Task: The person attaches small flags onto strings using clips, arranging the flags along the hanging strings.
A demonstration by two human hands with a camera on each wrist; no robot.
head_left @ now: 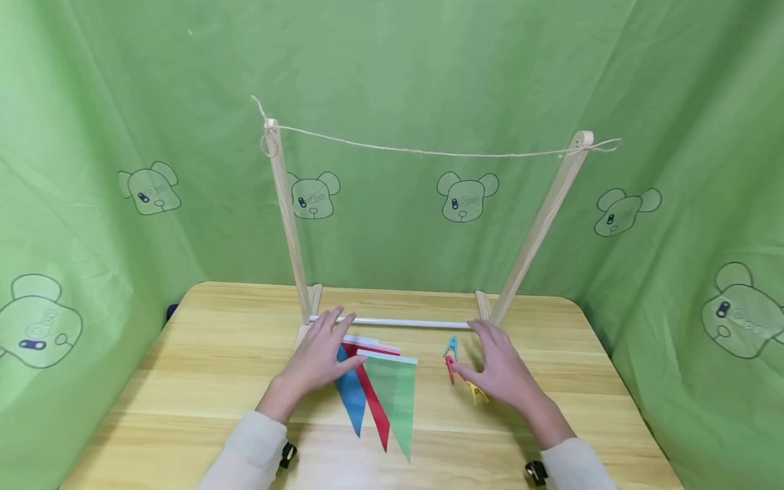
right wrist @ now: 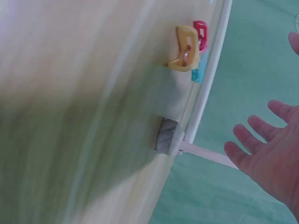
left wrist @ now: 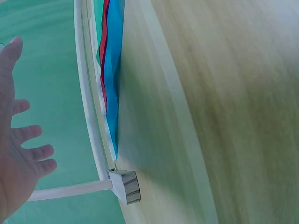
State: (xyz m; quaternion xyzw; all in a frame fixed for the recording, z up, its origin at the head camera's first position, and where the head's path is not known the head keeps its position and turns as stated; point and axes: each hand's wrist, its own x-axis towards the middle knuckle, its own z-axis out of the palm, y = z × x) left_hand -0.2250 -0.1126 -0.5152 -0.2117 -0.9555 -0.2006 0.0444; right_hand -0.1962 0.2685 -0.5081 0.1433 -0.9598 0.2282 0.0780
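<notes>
My left hand [head_left: 318,350], fingers spread and holding nothing, hovers over the left part of the table beside three pennants. The blue pennant [head_left: 350,391], the red pennant [head_left: 375,401] and the green pennant [head_left: 392,391] overlap in a fan, white strips at their far edges. My right hand [head_left: 499,364] is likewise spread, with nothing in its grasp, close to three small clothespins. The blue clothespin [head_left: 451,346] lies farthest back, the red clothespin [head_left: 450,369] in front of it, and the yellow clothespin [head_left: 476,393] nearest, partly under the right hand in the head view.
Behind the hands stands a wooden frame with a left post [head_left: 288,224] and a right post [head_left: 542,221]. A thin string [head_left: 422,151] sags between their tops, and a white rod [head_left: 410,322] joins them low down. Green curtains [head_left: 392,82] surround the wooden table [head_left: 202,381].
</notes>
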